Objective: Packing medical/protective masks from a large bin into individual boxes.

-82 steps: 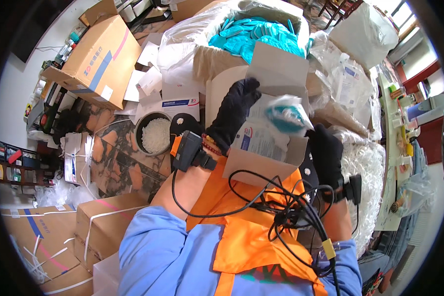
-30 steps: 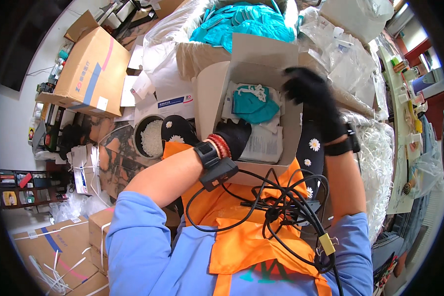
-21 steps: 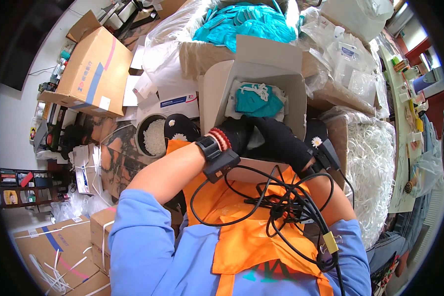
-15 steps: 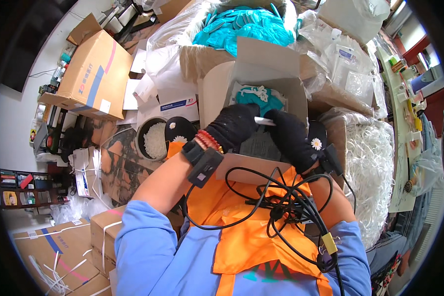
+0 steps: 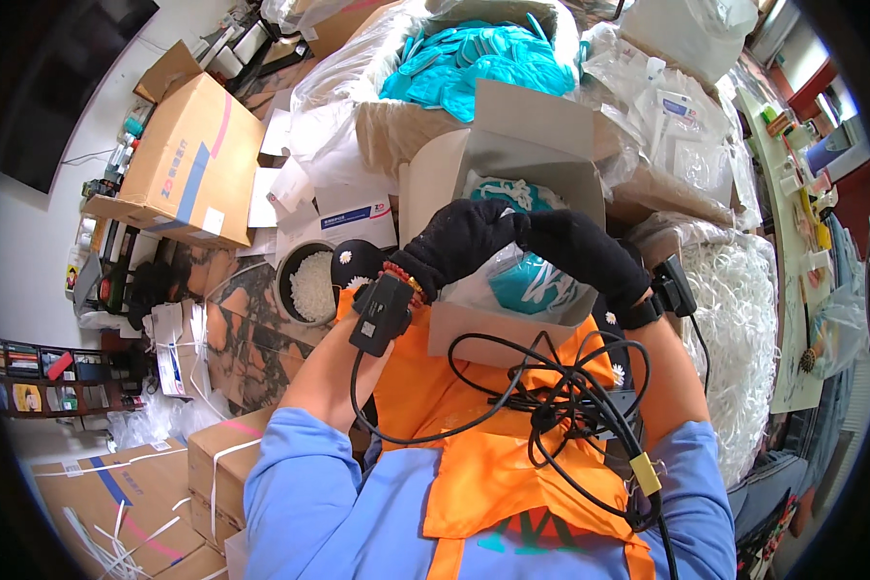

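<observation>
My left hand (image 5: 464,237) and my right hand (image 5: 585,251), both in black gloves, meet over an open carton (image 5: 532,126). Their fingers are bent and pressed together. The fingertips are hidden, so what they pinch cannot be made out. Directly under them, in the near half of the carton, lies a clear plastic bag with a teal mask (image 5: 532,285) and white ear loops. Behind my fingers, at the carton's far side, another bagged teal mask (image 5: 512,193) shows white loops on top.
Beyond the carton stands a lined box of loose teal masks (image 5: 474,63). On the right are a box of clear bags (image 5: 681,145) and a bag of white cords (image 5: 730,348). A bowl of white bits (image 5: 311,287) sits at left. Black cable (image 5: 551,396) hangs across my apron.
The bagged mask now lies in the carton's near half, where the grey bottom showed before. The white piece between my fingers is out of sight. My wrists have moved apart and the hands arch.
</observation>
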The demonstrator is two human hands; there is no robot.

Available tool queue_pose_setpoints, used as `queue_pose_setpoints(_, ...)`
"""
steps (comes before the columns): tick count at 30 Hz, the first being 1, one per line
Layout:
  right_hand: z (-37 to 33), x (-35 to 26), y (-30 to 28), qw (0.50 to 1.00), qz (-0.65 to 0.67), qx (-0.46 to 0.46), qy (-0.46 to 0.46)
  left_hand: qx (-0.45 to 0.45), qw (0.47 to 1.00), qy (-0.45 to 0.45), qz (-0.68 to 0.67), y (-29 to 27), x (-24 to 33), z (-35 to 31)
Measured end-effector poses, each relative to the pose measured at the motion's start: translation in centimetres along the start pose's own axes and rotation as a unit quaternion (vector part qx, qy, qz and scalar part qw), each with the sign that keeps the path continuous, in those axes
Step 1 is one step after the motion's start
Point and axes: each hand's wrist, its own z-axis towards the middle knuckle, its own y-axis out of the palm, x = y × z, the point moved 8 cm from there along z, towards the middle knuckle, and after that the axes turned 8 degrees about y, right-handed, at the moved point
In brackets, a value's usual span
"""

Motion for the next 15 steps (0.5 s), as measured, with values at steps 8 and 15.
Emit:
queue_pose_setpoints(8, -2.3, -2.8, -0.3, 0.957, -0.155, 0.207, -0.129, 0.020, 0.966, 0.055, 0.250, 2.3, 2.0, 0.8)
queue_pose_setpoints(15, -3.8, -3.7, 1.3, 0.908, -0.348, 0.215, -0.091, -0.100, 0.968, 0.021, 0.228, 5.3, 0.4, 2.5)
